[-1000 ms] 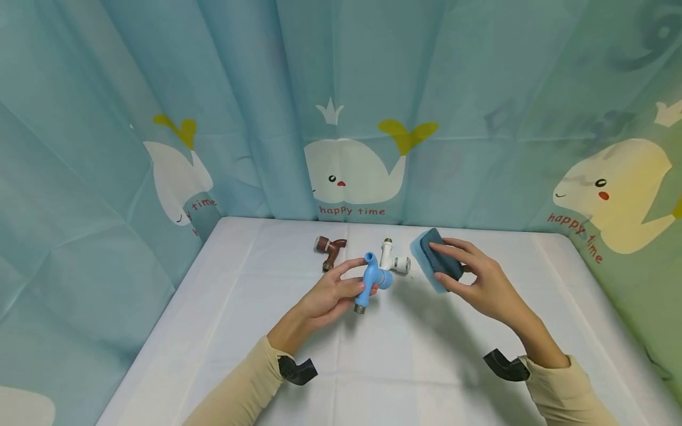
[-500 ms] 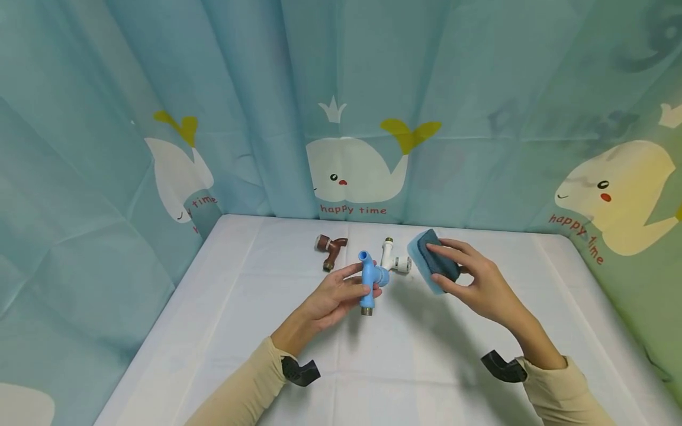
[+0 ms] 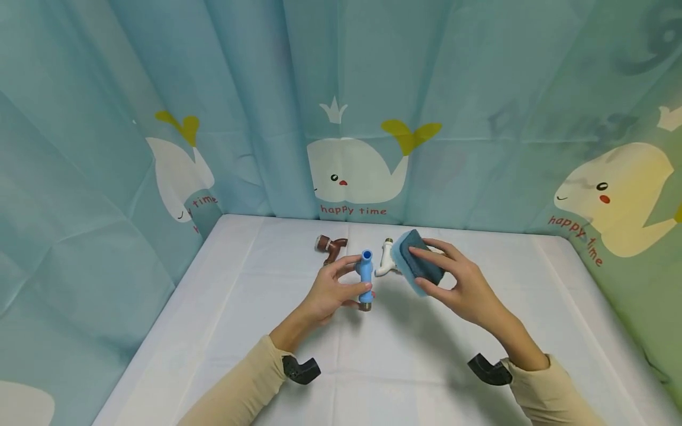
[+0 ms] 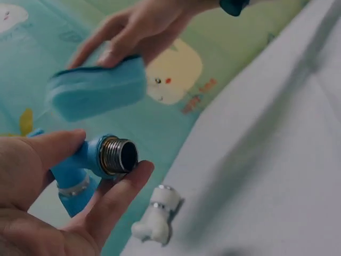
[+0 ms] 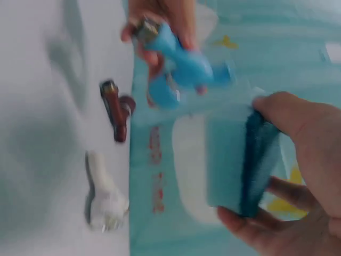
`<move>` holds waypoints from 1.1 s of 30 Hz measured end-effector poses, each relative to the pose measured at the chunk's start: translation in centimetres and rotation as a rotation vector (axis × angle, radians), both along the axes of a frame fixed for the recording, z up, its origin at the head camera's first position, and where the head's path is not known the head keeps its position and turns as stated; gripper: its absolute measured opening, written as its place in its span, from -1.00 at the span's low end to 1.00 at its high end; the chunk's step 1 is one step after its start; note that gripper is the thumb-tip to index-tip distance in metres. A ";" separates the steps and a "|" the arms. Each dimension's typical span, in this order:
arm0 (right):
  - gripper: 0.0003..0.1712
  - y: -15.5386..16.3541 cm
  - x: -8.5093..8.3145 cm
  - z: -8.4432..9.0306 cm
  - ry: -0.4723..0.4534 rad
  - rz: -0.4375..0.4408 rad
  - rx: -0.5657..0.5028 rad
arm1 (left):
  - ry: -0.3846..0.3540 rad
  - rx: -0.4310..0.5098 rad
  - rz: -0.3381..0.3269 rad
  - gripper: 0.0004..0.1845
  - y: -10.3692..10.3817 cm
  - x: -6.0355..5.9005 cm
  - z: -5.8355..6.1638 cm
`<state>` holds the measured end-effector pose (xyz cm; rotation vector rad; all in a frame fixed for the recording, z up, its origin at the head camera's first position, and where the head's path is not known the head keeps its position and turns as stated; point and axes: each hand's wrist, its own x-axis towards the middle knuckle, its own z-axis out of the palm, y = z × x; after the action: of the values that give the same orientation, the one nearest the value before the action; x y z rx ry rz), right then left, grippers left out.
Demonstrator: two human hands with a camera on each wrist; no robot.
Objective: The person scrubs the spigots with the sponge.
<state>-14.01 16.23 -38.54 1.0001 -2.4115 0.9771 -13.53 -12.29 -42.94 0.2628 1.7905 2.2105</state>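
My left hand [image 3: 333, 291] holds a light blue faucet [image 3: 365, 273] above the table, thumb on its body, its spout mouth toward the back. In the left wrist view the metal threaded end [image 4: 120, 154] points out between thumb and fingers. My right hand [image 3: 469, 284] pinches a sponge [image 3: 423, 260], pale blue with a dark scouring layer, by its edges. It is just right of the blue faucet and apart from it. Behind the sponge lies a white faucet [image 3: 387, 257], partly covered in the head view. A brown faucet [image 5: 114, 111] lies beyond my left hand.
The table [image 3: 256, 331] has a white cloth over it. A blue-green curtain [image 3: 240, 106] with printed whales rises along its back and sides. Black mounts [image 3: 301, 370] sit on both sleeves.
My right hand has brought the sponge left toward the blue faucet, over the white one. My left hand has turned the blue faucet, so its handle now faces away.
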 end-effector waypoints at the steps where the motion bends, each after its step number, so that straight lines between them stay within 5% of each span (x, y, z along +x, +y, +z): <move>1: -0.28 -0.6 0.0 0.2 0.041 0.013 0.016 | 0.006 -0.015 0.003 -0.33 0.1 0.0 0.2; 5: -0.26 -2.8 -0.2 0.8 0.198 0.076 0.100 | 0.013 -0.053 -0.027 -0.35 0.4 -0.1 1.0; 10: -0.22 -3.9 -1.0 1.1 0.294 0.027 0.143 | -0.011 -0.058 -0.021 -0.34 0.4 -0.2 1.6; 17: -0.24 -3.7 -1.7 1.3 0.284 0.002 0.149 | -0.005 -0.050 -0.043 -0.34 0.2 -0.4 1.6; 27: -0.33 -2.2 -1.8 0.5 0.193 -0.027 0.028 | 0.009 0.146 -0.072 -0.41 -0.2 -0.9 1.3; 33: -0.34 -1.7 -1.6 0.0 0.149 -0.042 0.020 | -0.018 0.202 -0.075 -0.27 -0.7 -0.9 0.9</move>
<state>-15.63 14.49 -38.53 0.9889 -2.3145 0.8349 -14.41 -12.94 -42.06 0.3448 1.5231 2.3330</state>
